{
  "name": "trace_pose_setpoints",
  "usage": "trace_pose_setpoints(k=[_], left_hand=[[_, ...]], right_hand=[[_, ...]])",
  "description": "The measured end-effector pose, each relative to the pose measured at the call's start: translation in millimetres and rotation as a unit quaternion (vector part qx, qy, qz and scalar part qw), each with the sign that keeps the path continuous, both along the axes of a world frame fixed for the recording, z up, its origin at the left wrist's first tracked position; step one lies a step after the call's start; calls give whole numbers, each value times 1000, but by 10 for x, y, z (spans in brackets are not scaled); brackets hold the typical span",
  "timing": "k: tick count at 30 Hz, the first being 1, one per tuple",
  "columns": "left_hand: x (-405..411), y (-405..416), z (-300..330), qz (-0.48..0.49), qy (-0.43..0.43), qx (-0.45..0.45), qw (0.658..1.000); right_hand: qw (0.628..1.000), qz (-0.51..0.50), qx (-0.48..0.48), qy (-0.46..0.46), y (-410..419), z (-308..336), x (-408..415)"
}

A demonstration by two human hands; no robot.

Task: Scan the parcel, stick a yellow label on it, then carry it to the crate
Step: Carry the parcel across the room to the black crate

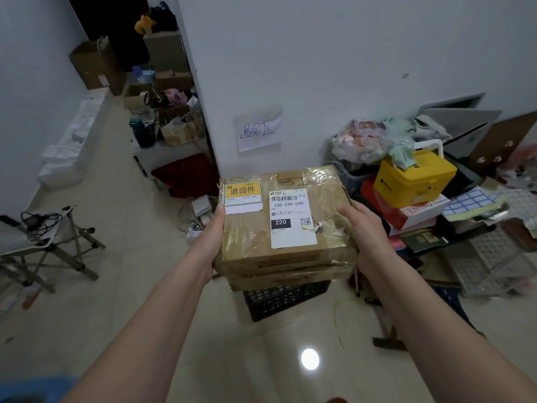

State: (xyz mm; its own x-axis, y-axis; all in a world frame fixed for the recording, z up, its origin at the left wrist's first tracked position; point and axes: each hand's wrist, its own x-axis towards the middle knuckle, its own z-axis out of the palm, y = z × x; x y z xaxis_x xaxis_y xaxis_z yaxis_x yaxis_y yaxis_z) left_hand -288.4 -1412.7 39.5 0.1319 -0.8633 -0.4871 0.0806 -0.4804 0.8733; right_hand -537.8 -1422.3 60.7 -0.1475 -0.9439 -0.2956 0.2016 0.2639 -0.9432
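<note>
1. Dead centre of the view, one parcel (286,225) is held up between both hands: left hand (216,228) pressed flat on its 9 o'clock side, right hand (360,225) on its 3 o'clock side, fingers wrapped around the edges
2. Its long axis runs roughly 6 to 12, away from the body
3. One yellow label (242,190) already sits on the top at the 10 o'clock corner, one white shipping label (292,218) beside it
4. One black crate (283,301) sits on the floor directly under the parcel, at 6 o'clock from it, so I'd guess it's just a straight lower. Both hands look equally near
</note>
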Motion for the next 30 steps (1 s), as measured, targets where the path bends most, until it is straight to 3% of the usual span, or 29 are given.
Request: trace_pose_setpoints(k=[8,19,25,30], left_hand=[[-199,-939,-193,12,20,21,1000],[-583,-2276,-702,113,10,42,993],[-535,-2750,-1405,138,6,59,989],[-373,-3040,-2362,144,7,109,984]], right_hand=[[999,27,16,9,-1089,-221,-209],[993,107,31,31,-2770,-761,-499],[988,142,51,36,-3339,-1467,-456],[983,157,82,52,-3667,-2249,-366]])
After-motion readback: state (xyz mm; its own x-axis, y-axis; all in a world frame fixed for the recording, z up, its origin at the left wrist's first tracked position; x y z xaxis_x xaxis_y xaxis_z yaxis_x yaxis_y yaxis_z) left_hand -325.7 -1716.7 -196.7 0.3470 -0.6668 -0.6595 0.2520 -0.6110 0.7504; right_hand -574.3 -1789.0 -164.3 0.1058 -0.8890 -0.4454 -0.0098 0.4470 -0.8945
